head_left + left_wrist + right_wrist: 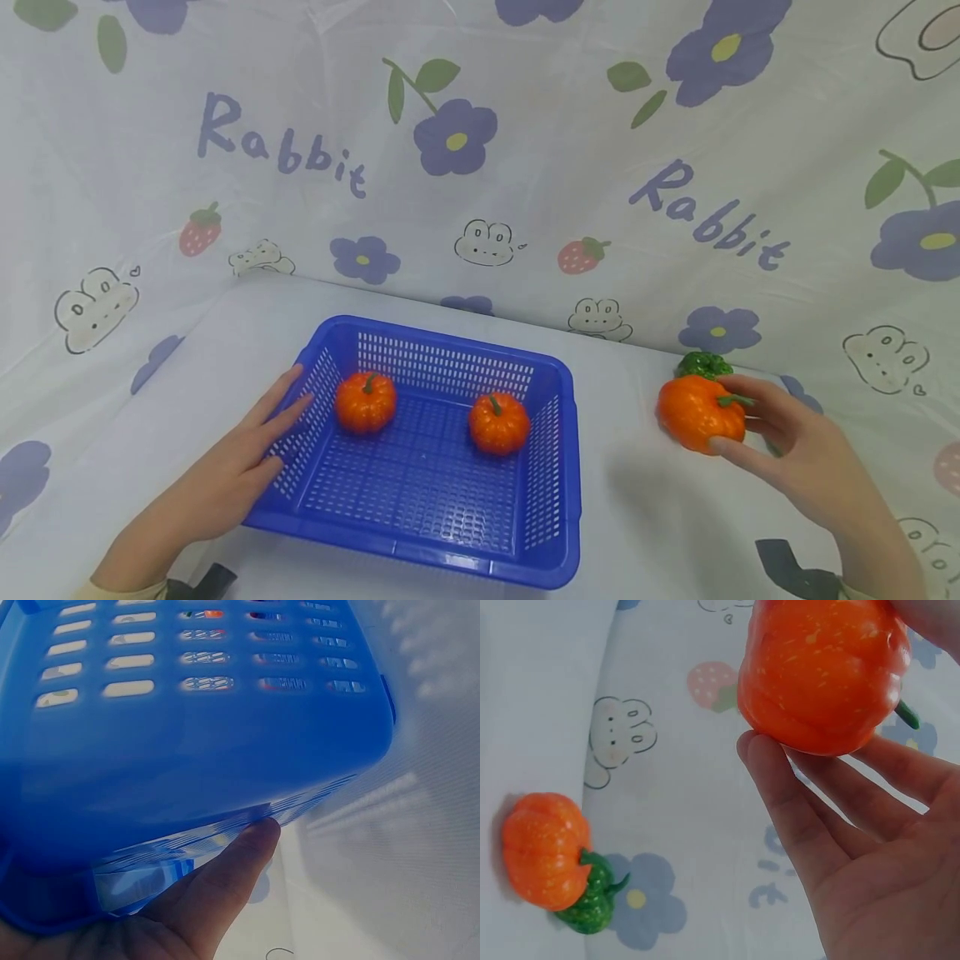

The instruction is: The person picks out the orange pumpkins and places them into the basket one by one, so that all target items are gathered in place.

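White cloth printed with purple flowers, strawberries, rabbits and the word "Rabbit" covers the tabletop and rises behind it as a backdrop. We see an orange pumpkin at the right of the tabletop, gripped by the right hand, whose thumb and fingers curl round its right side; the right wrist view shows that pumpkin resting against the fingertips, with its green stem poking out at the side. Just behind the held pumpkin in the head view sits a green pumpkin; in the right wrist view a green pumpkin touches another orange pumpkin lying on the cloth, well apart from the hand. To the left, well apart from the right hand, stands a blue slotted basket holding two small orange pumpkins, one near its left wall and one toward its right. Our left hand lies with straight, spread fingers against the basket's left wall, and the left wrist view shows a fingertip pressed to the basket's rim.
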### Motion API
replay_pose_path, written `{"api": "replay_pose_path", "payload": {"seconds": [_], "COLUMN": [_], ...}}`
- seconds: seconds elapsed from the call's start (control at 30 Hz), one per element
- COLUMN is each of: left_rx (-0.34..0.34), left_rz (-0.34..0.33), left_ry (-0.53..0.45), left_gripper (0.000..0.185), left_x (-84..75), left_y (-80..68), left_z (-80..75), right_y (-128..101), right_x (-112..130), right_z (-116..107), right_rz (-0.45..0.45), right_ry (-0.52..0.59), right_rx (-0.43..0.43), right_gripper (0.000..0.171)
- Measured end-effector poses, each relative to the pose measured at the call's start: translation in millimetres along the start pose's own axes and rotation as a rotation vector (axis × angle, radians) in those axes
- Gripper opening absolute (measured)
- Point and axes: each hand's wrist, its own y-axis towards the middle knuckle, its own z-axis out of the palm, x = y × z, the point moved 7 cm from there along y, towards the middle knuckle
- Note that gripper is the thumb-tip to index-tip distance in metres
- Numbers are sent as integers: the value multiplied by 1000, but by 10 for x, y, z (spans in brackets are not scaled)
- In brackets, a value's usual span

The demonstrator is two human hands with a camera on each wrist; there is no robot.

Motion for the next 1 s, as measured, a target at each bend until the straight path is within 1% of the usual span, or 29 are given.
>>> {"api": "replay_pose_path", "payload": {"seconds": [0.3,0.4,0.73,0.9,1.0], "left_rx": [6,9,11,10,15], "left_rz": [-5,-8,-13,-9,-14], "left_ry": [1,0,-7,-13,-12], "left_gripper": [68,68,68,68,68], "left_x": [12,17,35,27,21], "left_y": [5,6,-6,-7,-6], "left_z": [1,4,6,3,1], "right_y": [43,58,103,143,150], "right_x": [287,368,525,623,668], "right_z": [20,39,107,130,145], "right_rz": [-88,-114,-152,-193,-196], "right_ry": [23,14,-3,6,12], "right_rx": [-19,-22,-5,-2,-2], "right_gripper": [72,73,73,74,75]}}
